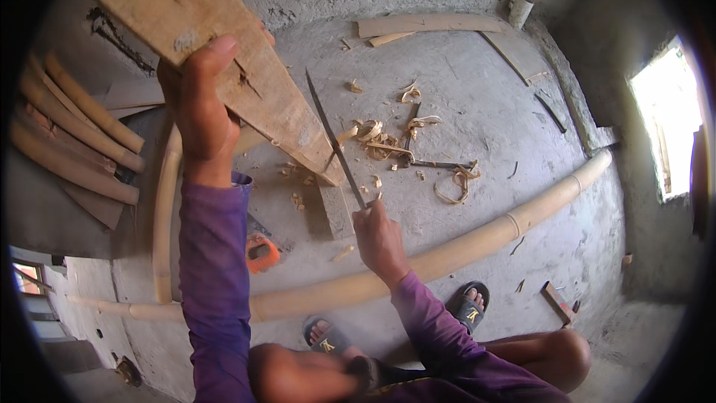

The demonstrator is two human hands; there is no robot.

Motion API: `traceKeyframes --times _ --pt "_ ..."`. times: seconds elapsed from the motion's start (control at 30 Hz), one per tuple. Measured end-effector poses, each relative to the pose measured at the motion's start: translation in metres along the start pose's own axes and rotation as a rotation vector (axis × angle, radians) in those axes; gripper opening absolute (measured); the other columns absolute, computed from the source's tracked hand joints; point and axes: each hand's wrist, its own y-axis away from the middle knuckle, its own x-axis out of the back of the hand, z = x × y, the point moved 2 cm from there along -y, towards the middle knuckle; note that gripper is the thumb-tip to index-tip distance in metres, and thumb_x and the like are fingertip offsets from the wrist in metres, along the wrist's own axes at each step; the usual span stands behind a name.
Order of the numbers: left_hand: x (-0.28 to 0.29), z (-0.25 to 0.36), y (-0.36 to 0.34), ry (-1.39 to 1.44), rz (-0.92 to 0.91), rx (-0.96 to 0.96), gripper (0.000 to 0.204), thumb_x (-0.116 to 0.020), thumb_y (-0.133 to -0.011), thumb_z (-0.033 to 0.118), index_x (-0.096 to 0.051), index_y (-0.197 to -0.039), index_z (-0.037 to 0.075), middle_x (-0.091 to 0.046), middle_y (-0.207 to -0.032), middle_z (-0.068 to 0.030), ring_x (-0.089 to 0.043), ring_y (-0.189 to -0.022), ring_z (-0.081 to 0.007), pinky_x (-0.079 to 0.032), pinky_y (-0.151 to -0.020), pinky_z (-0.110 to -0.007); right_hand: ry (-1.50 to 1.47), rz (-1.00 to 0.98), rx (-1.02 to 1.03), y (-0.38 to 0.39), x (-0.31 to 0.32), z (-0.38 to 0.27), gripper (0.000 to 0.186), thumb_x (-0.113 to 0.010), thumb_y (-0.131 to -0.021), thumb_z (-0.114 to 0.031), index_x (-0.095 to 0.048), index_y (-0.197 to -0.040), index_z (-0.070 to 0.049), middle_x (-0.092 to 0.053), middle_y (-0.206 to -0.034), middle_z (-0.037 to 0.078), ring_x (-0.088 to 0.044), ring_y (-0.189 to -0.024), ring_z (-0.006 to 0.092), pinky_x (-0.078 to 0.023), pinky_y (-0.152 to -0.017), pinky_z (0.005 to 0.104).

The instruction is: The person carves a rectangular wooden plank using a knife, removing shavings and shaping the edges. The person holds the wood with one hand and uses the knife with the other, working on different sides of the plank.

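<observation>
Board (261,75): top cut off by upper edge. Left hand (205,108): fingers partly hidden by board. Knife (328,123): handle covered by right hand (380,241). Window (667,119): washed out.

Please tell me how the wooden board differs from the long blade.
The wooden board is broad and pale tan, whereas the long blade is thin and dark. The left hand grips the wooden board, while the right hand holds the long blade. Both slant from upper left to lower right in the picture.
</observation>
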Motion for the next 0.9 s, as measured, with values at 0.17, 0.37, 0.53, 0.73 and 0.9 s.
traceKeyframes --times 0.17,0.37,0.53,0.73,0.9 --pt "0.003 -0.004 -0.002 -0.053 0.029 -0.018 0.073 -0.053 -0.080 0.029 -0.046 -0.144 -0.006 -0.063 -0.103 -0.0155 -0.064 -0.094 -0.0250 -0.053 -0.083 -0.039 -0.177 -0.179 -0.194 -0.003 0.024 0.009 0.022 -0.062 -0.098 -0.016 -0.045 -0.102 -0.003 -0.065 -0.080 0.024 -0.064 -0.075 0.0488 -0.049 -0.061 0.0551" --pt "0.006 -0.016 0.000 -0.069 0.049 -0.001 0.074 -0.053 -0.080 0.029 -0.045 -0.145 -0.006 -0.063 -0.103 -0.0152 -0.063 -0.095 -0.0253 -0.052 -0.085 -0.038 -0.214 0.075 -0.029 0.007 0.024 -0.025 0.021 -0.063 -0.098 -0.011 -0.044 -0.102 -0.002 -0.067 -0.080 0.022 -0.064 -0.072 0.0475 -0.048 -0.058 0.0532" --pt "-0.003 -0.007 0.002 -0.030 0.042 -0.010 0.077 -0.054 -0.080 0.029 -0.043 -0.147 -0.007 -0.062 -0.103 -0.0149 -0.062 -0.097 -0.0259 -0.051 -0.087 -0.038 -0.093 -0.119 -0.102 -0.009 0.014 0.002 0.022 -0.064 -0.097 -0.011 -0.045 -0.103 -0.001 -0.067 -0.078 0.022 -0.064 -0.073 0.0477 -0.049 -0.060 0.0524" --pt "-0.006 -0.004 0.002 -0.078 0.033 0.024 0.077 -0.054 -0.079 0.029 -0.042 -0.147 -0.006 -0.062 -0.104 -0.0148 -0.062 -0.097 -0.0263 -0.051 -0.088 -0.039 -0.153 0.083 -0.020 0.012 0.011 0.008 0.025 -0.064 -0.098 -0.015 -0.048 -0.111 0.000 -0.066 -0.077 0.025 -0.066 -0.076 0.0467 -0.050 -0.062 0.0508" --pt "-0.009 -0.005 0.004 0.017 -0.070 0.016 0.078 -0.054 -0.080 0.030 -0.040 -0.148 -0.005 -0.061 -0.104 -0.0146 -0.060 -0.098 -0.0259 -0.050 -0.089 -0.039 -0.120 -0.178 -0.376 -0.005 0.000 0.038 0.027 -0.062 -0.099 -0.020 -0.052 -0.113 0.000 -0.065 -0.070 0.015 -0.066 -0.061 0.0330 -0.054 -0.059 0.0418"
